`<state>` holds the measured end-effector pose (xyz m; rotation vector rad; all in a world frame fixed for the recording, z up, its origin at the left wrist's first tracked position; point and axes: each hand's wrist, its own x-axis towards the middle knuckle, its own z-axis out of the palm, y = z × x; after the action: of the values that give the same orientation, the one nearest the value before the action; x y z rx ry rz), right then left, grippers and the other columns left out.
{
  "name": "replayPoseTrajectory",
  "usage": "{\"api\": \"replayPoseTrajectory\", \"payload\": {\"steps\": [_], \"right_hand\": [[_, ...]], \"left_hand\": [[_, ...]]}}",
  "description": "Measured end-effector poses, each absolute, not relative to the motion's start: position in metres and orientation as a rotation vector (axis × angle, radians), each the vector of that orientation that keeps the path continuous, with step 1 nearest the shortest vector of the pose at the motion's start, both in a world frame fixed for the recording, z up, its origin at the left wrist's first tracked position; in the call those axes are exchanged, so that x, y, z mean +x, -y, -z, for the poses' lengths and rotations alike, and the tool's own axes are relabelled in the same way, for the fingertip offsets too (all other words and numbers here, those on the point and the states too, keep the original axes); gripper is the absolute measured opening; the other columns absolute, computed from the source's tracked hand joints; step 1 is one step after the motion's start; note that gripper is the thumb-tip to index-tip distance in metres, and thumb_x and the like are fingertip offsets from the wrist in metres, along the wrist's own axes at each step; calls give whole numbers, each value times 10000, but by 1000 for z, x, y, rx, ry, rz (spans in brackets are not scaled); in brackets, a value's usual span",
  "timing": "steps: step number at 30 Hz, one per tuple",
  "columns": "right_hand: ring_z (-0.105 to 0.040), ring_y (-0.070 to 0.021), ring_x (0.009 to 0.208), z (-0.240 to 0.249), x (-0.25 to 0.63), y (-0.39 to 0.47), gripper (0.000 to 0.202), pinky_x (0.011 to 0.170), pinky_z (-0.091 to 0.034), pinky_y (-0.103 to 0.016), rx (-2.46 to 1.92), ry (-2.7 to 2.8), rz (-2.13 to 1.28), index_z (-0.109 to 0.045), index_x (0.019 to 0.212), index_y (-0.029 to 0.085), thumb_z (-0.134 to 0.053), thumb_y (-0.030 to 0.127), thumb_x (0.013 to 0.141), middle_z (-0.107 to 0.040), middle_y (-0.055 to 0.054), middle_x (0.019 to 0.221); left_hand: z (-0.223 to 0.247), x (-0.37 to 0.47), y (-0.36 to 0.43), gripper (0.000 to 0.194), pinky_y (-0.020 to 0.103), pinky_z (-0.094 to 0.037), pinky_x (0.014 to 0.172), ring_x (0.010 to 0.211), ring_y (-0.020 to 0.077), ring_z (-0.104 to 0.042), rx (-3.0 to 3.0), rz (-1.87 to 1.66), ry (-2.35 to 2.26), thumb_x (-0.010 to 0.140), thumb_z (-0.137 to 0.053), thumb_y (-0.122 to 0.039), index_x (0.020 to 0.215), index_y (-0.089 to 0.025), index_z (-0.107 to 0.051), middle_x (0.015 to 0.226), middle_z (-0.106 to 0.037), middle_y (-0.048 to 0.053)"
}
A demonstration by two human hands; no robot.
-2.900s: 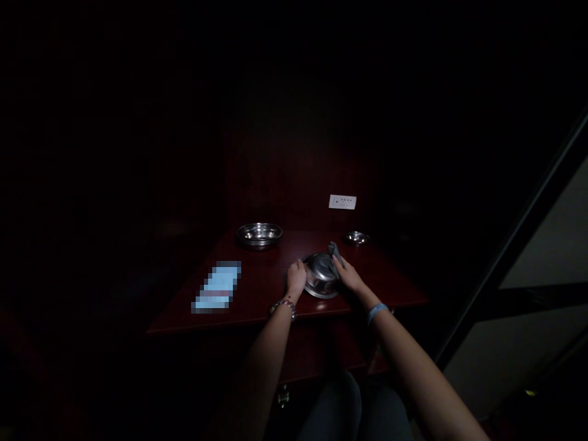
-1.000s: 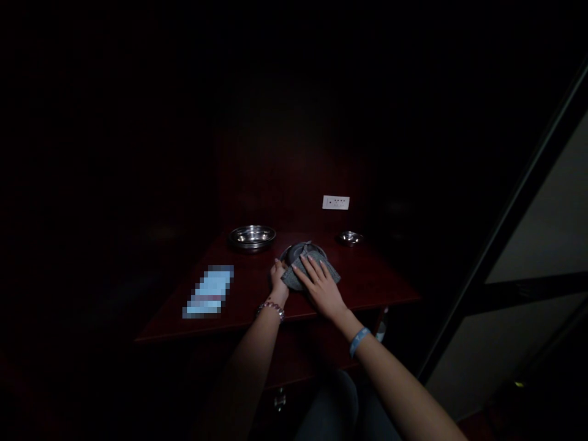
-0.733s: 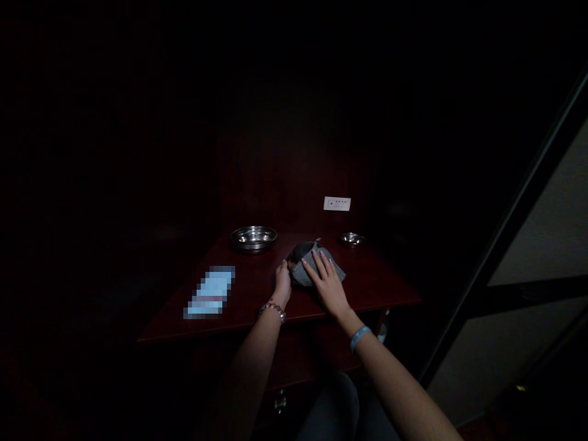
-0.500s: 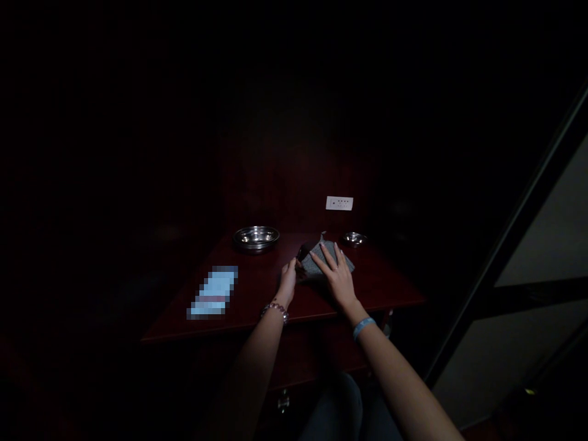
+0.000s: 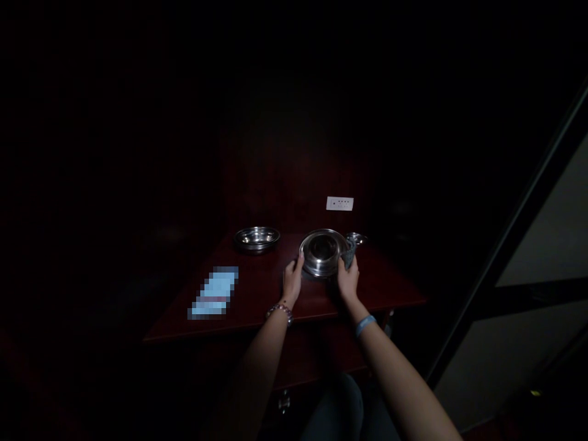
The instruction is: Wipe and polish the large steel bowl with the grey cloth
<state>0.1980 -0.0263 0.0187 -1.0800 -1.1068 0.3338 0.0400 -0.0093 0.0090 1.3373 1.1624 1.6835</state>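
Observation:
A shiny metal bowl (image 5: 320,269) is held above the dark red desk (image 5: 257,288), its round face turned toward me. My left hand (image 5: 292,280) grips its left rim, thumb along the edge. At the right rim is my right hand (image 5: 348,278), closed on a grey cloth (image 5: 350,252) that is folded over the bowl's edge. Part of the cloth is hidden behind the bowl and the fingers.
Stacked metal bowls (image 5: 256,239) stand at the back left of the desk. A smaller metal dish (image 5: 357,239) sits behind my right hand. A pixelated light-blue patch (image 5: 214,294) lies at the left. On the back wall is a white socket plate (image 5: 340,203).
The cloth lay spread under my right hand and covered the bowl. Now it is bunched at the right rim, and the bowl's round face shows between both hands.

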Motion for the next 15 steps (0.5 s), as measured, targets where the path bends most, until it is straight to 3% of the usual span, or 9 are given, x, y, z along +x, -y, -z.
{"api": "replayPoseTrajectory", "payload": {"steps": [3, 5, 11, 15], "right_hand": [[-664, -285, 1141, -10, 198, 16, 515, 1050, -485, -481, -1034, 1062, -444, -597, 1264, 170, -537, 491, 866, -707, -124, 1247], [-670, -289, 1130, -2, 199, 10, 526, 1051, -487, -485, -1012, 1059, -504, -611, 1228, 155, -574, 510, 842, -715, -134, 1226], [-662, -284, 1161, 19, 201, 0, 581, 1059, -486, -486, -1025, 1098, -597, -584, 1279, 155, -584, 538, 842, -697, -136, 1267], [-595, -257, 1278, 22, 202, -1, 667, 1095, -452, -449, -1056, 1252, -555, -457, 1451, 148, -429, 580, 944, -616, -147, 1394]], "left_hand": [[-8, 43, 8, 422, 288, -489, 935, 1072, 219, -679, 1302, -1701, -1077, 812, -729, -473, 1100, -175, -650, 1058, -747, 94], [-6, 47, 4, 406, 306, -472, 1006, 1129, 217, -670, 1296, -1677, -1024, 813, -743, -365, 1154, -173, -634, 1152, -735, 110], [6, 51, -12, 120, 372, -498, 1021, 1080, 247, -702, 1260, -1531, -1100, 833, -670, -187, 939, -156, -718, 1046, -776, 118], [5, 47, -14, 161, 382, -512, 986, 1030, 263, -717, 1165, -1562, -1194, 906, -593, -238, 883, -151, -727, 974, -782, 131]]}}
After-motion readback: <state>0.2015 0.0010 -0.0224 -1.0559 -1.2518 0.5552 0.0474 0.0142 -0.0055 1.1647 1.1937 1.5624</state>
